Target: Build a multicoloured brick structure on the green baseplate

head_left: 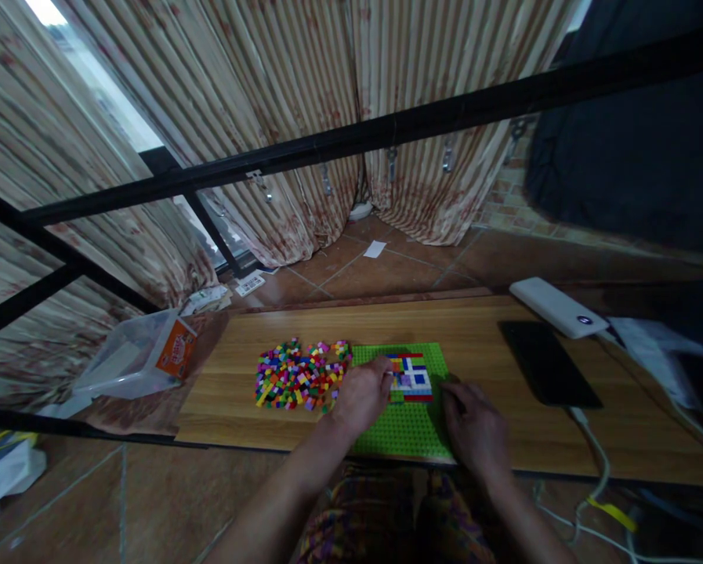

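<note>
A green studded baseplate point(404, 439) lies on the wooden board, with a flat pattern of toy building bricks point(418, 380) in white, blue, red and yellow on its upper middle. My left hand point(361, 395) reaches over the plate's left part. Its fingertips are pinched together at the pattern's left side, and whatever is between them is too small to make out. At the plate's right edge is my right hand point(477, 427), fingers curled in and touching or very close to the plate; anything inside them is hidden. A pile of loose colourful bricks point(301, 376) spreads left of the plate.
On the wooden board point(227, 384), a black phone point(548, 364) and a white power bank point(556, 305) lie to the right with cables attached. A clear plastic box point(131, 352) stands beyond the left end. A dark metal bar point(351, 141) crosses before the curtains.
</note>
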Demonstrator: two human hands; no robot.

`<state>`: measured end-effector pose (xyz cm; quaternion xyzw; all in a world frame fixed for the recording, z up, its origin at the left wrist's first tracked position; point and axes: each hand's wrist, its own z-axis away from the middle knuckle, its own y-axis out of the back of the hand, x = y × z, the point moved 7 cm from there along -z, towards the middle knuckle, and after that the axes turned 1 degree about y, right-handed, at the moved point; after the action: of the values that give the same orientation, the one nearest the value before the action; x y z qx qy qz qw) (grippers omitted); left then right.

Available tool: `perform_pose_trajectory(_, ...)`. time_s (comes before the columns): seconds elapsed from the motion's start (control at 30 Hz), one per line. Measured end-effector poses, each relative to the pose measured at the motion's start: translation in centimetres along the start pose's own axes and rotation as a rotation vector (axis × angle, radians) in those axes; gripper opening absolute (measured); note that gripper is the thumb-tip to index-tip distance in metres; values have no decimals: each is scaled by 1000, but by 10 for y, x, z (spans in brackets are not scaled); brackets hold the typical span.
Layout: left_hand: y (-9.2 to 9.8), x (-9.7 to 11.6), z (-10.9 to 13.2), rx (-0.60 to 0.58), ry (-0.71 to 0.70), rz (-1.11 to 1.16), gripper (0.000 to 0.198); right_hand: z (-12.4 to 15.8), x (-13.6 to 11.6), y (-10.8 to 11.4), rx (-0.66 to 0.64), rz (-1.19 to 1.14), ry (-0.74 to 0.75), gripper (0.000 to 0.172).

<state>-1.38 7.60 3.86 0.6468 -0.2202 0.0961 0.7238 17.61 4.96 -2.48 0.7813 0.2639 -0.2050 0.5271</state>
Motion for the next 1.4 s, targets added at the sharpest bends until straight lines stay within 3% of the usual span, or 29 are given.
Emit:
perform_pose_trajectory(0.3,-11,14,-13,38,1,-114,24,-1,-1,0,-4,-12,-18,31)
perform_pose_trajectory(0.53,-19,16,-14,-61,29,-191,27,-1,-1,0,1,-10,-12,31)
perform_pose_trajectory(1.0,-21,24,-9,-28,53,-223,24,0,2,-2,-5,-18,-10,29)
perform_pose_trajectory(1.4,-18,21,-11,-27,156,-285,25,0,0,-1,0,-41,-25,29)
